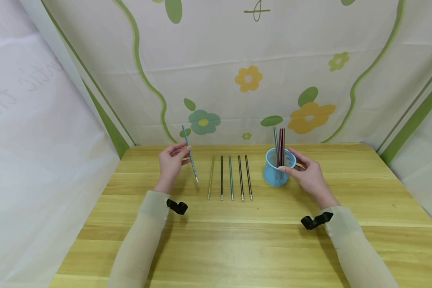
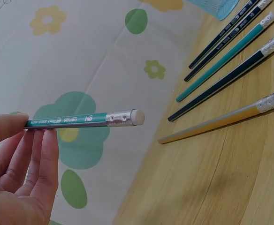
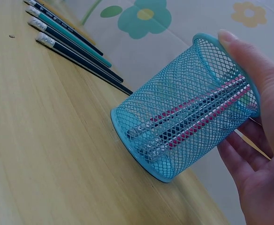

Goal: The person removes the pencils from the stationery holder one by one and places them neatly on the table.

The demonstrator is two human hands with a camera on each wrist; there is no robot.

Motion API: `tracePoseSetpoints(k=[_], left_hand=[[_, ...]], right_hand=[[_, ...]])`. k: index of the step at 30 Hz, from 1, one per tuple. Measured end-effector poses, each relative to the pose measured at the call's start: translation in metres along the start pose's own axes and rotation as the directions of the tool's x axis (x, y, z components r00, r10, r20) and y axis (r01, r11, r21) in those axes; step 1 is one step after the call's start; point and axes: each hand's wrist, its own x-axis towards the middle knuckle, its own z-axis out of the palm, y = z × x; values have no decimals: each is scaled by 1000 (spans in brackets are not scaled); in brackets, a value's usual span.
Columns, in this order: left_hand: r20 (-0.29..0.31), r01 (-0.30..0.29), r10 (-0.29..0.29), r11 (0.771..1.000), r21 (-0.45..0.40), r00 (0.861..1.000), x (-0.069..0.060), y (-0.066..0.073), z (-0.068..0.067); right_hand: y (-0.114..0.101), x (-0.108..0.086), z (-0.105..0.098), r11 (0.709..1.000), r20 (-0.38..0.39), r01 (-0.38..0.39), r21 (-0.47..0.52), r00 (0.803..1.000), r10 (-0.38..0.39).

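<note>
Between thumb and fingertips, my left hand [image 1: 173,162] pinches a teal pencil [image 2: 80,120] in the air, left of the row; its white eraser end points down toward the table in the head view. A blue mesh pencil cup [image 1: 273,176] is at the right, and my right hand [image 1: 309,176] grips it by the rim, thumb on the near side. Several pencils [image 1: 281,144] stand in the cup, red, dark and teal ones among them. On the table between the hands lie a yellow pencil [image 1: 211,178], a teal pencil [image 1: 231,178] and several black pencils [image 1: 241,178], side by side, erasers toward me.
The wooden table [image 1: 223,248] runs back to a hanging cloth [image 1: 209,48] printed with flowers and vines. White cloth also hangs at the left and right sides. A black wrist mount [image 1: 177,206] sits on each sleeve.
</note>
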Motion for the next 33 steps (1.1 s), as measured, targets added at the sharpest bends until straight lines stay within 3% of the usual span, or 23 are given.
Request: tracePoseSetpoints(k=[7,19,33], left_hand=[[5,38,-38,999,-3,999,6,-5,-3],[36,103,-105,993,61,994,12,-18,-9],[80,223,-235,965,139,969,14,-43,-10]], right_hand=[[0,-1,0,1000,-5,1,-7,1000,-1],[3,0,0,1000,-1,-3,-6,1000,3],[3,0,-1,1000,2,-4,-3,1000,4]])
